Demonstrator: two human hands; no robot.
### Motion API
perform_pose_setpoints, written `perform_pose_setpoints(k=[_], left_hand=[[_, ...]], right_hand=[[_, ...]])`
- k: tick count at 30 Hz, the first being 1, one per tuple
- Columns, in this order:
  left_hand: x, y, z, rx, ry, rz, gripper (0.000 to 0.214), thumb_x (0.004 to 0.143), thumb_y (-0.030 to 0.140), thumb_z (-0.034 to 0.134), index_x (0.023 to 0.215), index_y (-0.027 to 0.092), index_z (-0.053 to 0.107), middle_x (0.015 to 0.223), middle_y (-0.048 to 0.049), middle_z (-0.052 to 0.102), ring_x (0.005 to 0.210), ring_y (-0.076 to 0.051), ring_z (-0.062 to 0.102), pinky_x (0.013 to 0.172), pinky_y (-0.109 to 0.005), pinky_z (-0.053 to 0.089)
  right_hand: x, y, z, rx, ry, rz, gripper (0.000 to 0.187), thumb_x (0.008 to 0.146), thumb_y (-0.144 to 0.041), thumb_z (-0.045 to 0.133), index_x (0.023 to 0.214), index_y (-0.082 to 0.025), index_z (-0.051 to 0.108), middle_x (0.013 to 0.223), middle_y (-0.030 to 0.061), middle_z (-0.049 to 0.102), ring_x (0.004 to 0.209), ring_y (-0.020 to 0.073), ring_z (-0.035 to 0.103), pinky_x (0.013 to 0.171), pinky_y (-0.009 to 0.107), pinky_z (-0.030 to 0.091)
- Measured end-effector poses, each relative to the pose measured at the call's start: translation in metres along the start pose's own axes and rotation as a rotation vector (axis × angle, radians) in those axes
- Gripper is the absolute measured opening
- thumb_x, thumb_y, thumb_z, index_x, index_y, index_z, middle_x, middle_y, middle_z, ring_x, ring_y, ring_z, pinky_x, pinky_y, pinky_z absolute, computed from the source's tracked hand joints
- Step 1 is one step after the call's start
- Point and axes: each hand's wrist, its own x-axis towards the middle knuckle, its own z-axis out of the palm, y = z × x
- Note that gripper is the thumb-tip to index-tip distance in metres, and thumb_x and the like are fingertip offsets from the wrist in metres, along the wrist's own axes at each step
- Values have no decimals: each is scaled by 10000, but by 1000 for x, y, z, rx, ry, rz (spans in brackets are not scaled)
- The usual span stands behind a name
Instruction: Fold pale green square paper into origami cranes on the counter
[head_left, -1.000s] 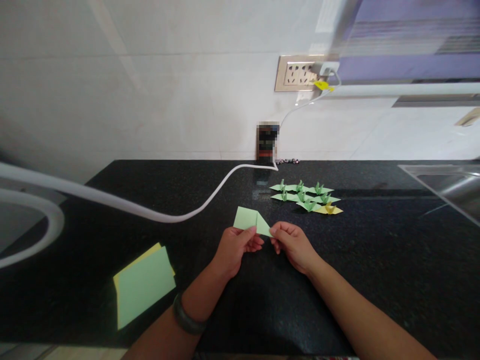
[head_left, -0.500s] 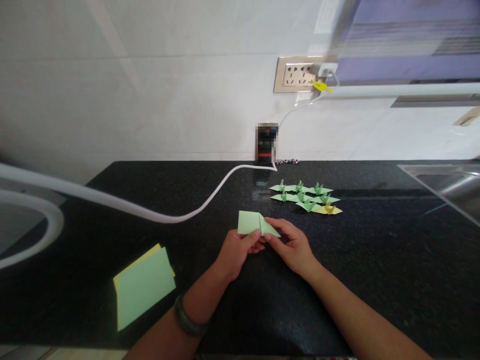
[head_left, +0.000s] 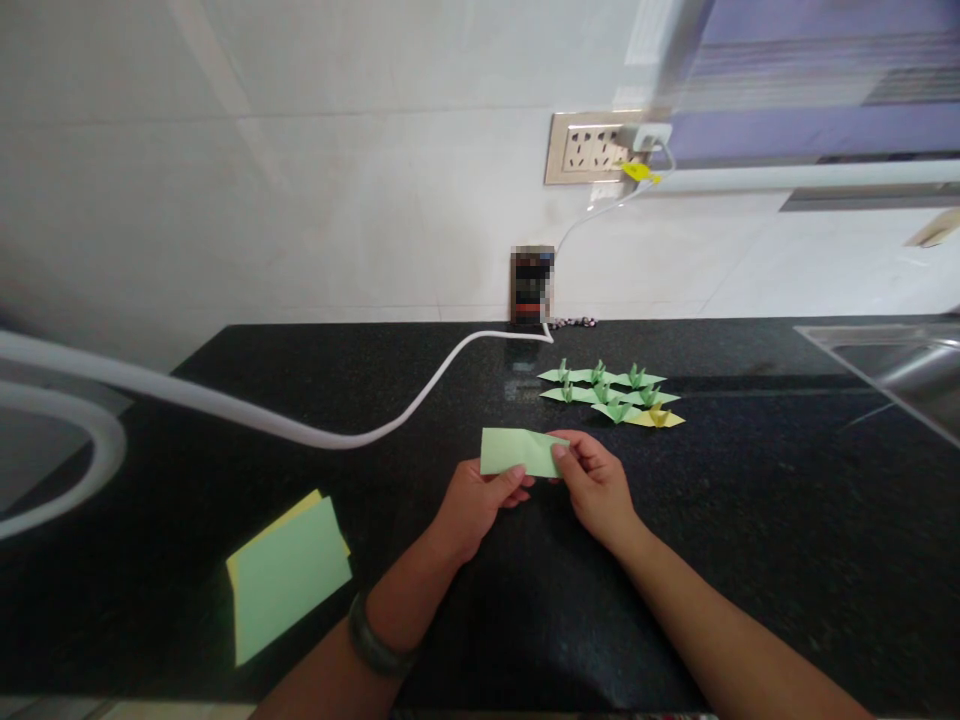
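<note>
A light green sheet of origami paper (head_left: 504, 450), folded into a long rectangle with a crease across its middle, is held between my two hands. My left hand (head_left: 480, 505) pinches its lower edge, thumb on top and fingers beneath. At the other end my right hand (head_left: 596, 490) grips the paper, its thumb on the front and its fingers behind. Beyond my right hand several green paper cranes (head_left: 602, 393) sit in rows, with one yellow paper crane (head_left: 658, 416) at the near right end.
A stack of green and yellow paper sheets (head_left: 292, 580) lies on the black counter (head_left: 420, 590) at left. A white cable (head_left: 352, 440) crosses the counter. A blurred-out device (head_left: 532, 285) leans on the wall under a socket (head_left: 592, 150). At right is a metal sink (head_left: 900, 360).
The right part of the paper, a slanted flap before, now lies opened out as a rectangle. My right hand has shifted slightly right along it; my left hand keeps its pinch.
</note>
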Motion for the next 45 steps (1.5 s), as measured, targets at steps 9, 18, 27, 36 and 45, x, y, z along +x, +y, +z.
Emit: perform_pose_setpoints(k=[9, 18, 27, 36, 45], left_hand=[[5, 1, -11, -60, 62, 13, 239, 639, 299, 638, 788, 115, 617, 674, -34, 622, 569, -106, 535, 541, -221, 409], [1, 3, -9, 24, -32, -30, 215, 665, 315, 599, 744, 116, 621, 626, -26, 609, 514, -99, 510, 497, -215, 378], [1, 9, -8, 108, 13, -4, 217, 683, 304, 574, 767, 109, 618, 617, -26, 595, 515, -90, 481, 488, -207, 358], [2, 11, -12, 92, -10, -4, 218, 692, 320, 554, 761, 121, 611, 606, -9, 572, 511, -86, 468, 487, -206, 345], [6, 4, -16, -56, -2, -21, 202, 664, 324, 579, 730, 133, 595, 607, -1, 570, 511, -88, 486, 493, -211, 342]], right_hand=[[-4, -14, -3, -382, -149, -162, 175, 825, -251, 422, 901, -188, 566, 756, 22, 576, 653, 126, 509, 598, 239, 403], [-1, -3, -2, -125, -87, 7, 212, 794, -330, 477, 934, -178, 523, 738, 24, 584, 619, 125, 520, 552, 230, 422], [-1, -10, -3, -219, -110, -39, 194, 783, -322, 498, 891, -171, 553, 727, 21, 594, 622, 121, 522, 559, 223, 424], [-1, -16, -6, -412, -121, -287, 173, 780, -268, 498, 875, -203, 627, 809, 34, 642, 727, 144, 579, 660, 258, 452], [4, -13, -16, -558, -414, -577, 336, 804, -168, 441, 1107, -271, 545, 749, 35, 548, 685, 135, 499, 616, 274, 421]])
